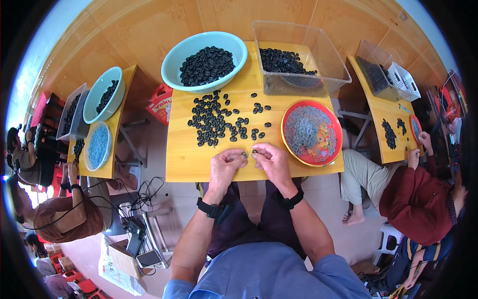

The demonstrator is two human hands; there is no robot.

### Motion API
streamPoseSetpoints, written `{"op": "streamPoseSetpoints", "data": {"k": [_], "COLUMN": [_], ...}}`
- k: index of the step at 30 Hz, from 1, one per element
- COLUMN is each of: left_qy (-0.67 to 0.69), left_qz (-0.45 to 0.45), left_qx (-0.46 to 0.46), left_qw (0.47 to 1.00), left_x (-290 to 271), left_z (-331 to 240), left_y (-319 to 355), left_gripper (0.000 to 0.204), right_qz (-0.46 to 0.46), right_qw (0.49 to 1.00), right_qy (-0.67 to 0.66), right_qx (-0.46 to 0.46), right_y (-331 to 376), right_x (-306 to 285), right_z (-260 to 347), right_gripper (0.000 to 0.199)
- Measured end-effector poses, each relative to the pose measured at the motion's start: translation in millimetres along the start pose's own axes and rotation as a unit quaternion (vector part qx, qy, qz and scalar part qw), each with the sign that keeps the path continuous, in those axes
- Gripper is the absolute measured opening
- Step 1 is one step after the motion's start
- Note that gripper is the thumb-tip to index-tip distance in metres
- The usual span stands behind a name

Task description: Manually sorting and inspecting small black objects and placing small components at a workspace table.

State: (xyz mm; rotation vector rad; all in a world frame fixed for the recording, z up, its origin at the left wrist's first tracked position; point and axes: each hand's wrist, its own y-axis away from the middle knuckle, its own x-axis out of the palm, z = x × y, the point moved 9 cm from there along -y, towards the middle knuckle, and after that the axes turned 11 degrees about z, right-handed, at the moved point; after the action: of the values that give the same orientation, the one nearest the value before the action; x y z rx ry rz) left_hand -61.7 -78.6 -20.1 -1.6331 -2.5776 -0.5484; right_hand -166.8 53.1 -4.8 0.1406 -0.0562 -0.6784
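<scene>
Black oval part (pixel 254 151) is being pinched by right hand (pixel 273 164); left hand (pixel 225 167) is clamping a grey insert (pixel 244 155). Judgement: align squarely, pressing gently over wooden table (pixel 189 162).

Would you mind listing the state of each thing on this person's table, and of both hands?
Left hand: fingers pinched on a small grey piece.
Right hand: fingers pinched on a small black piece.
Loose black pieces: scattered on the wooden table.
Light blue bowl: heaped with black pieces.
Clear bin: partly filled with black pieces.
Red plate: covered with grey pieces.
</scene>
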Motion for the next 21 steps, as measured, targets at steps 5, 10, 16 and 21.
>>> {"op": "streamPoseSetpoints", "data": {"k": [5, 10, 16, 21], "left_qy": [-0.005, 0.005, -0.008, 0.01], "left_qz": [0.005, 0.001, 0.0, 0.002], "left_qx": [-0.001, 0.004, -0.004, -0.001], "left_qw": [1.0, 1.0, 1.0, 1.0], "left_x": [1.0, 1.6, 1.9, 4.1], "left_z": [1.9, -1.2, -1.5, -2.2], "left_y": [-1.6, 0.6, 0.2, 0.4], "left_gripper": [0.02, 0.021, 0.02, 0.02], "right_qz": [-0.012, 0.004, 0.018, 0.025], "right_qw": [0.998, 0.998, 0.998, 0.998], "right_qy": [-0.02, -0.01, -0.037, -0.058], "right_qx": [-0.056, -0.066, -0.04, -0.021], "right_y": [0.7, -0.1, -2.1, -2.2], "right_x": [-3.1, -2.6, 1.5, 1.3], "right_z": [1.9, 2.1, -2.5, -2.5], "right_gripper": [0.02, 0.023, 0.025, 0.024]}}
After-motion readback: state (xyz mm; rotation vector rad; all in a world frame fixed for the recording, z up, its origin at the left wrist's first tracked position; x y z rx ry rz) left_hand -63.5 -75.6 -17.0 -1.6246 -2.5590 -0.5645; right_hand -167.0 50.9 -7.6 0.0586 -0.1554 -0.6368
